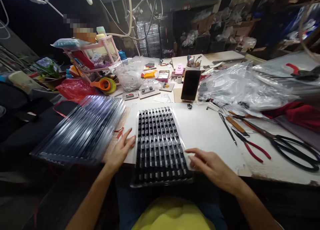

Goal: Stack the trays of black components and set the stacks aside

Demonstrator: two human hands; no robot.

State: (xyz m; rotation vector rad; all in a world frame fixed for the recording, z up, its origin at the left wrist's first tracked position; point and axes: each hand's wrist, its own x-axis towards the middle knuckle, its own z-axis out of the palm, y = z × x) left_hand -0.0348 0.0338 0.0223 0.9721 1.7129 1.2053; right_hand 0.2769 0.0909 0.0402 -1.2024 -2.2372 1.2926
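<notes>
A clear plastic tray (160,146) holding rows of small black parts lies in front of me, its near end jutting over the table's front edge. At its left rim is my left hand (121,149), fingers apart, the tips at or just beside the plastic. My right hand (208,163) is by the right rim near the front corner, index finger stretched out and thumb apart from it. Neither hand visibly grips the tray; whether the fingertips touch it I cannot tell for sure. One small black part (189,106) sits on the white surface beyond the tray.
A stack of clear trays (82,130) stands on the left. Large black scissors (282,140), red-handled pliers (252,146) and a black pen-like tool (227,128) lie on the right. Behind are a propped phone (191,85), plastic bags (245,85) and an orange tape roll (105,85).
</notes>
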